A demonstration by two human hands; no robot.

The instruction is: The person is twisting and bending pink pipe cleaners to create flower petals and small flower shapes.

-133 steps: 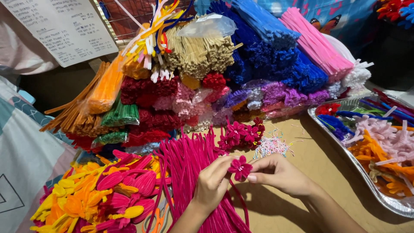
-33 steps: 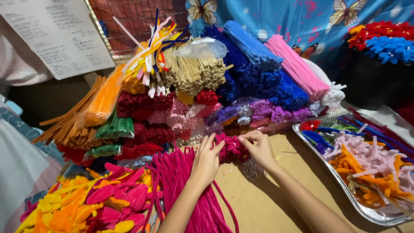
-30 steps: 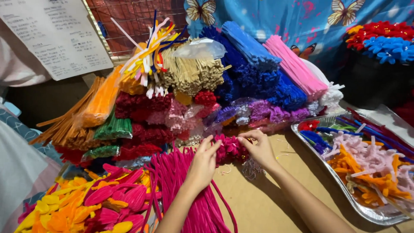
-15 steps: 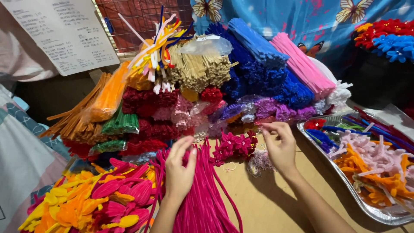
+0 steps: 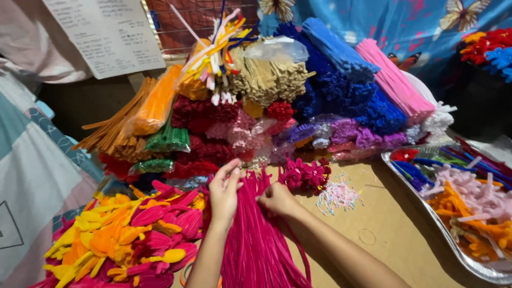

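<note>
A thick bundle of magenta pipe cleaners (image 5: pixel 256 245) lies lengthwise on the brown cardboard surface (image 5: pixel 373 234). My left hand (image 5: pixel 224 189) rests flat on its upper end with the fingers spread. My right hand (image 5: pixel 274 200) pinches a few strands at the top of the same bundle. Just beyond my right hand sits a small heap of finished magenta pipe-cleaner flowers (image 5: pixel 306 173), apart from both hands. A little tuft of pale pink and white bits (image 5: pixel 337 196) lies beside the flowers.
Stacked bundles of pipe cleaners (image 5: pixel 277 101) in many colours fill the back. Yellow, orange and pink petal shapes (image 5: pixel 128 240) lie at the left. A metal tray (image 5: pixel 458 250) with mixed pieces stands at the right. A handwritten paper sheet (image 5: pixel 106 32) hangs top left.
Both hands left the heap of magenta flowers and drew back toward me. They now lie on the top of the magenta pipe-cleaner bundle.
</note>
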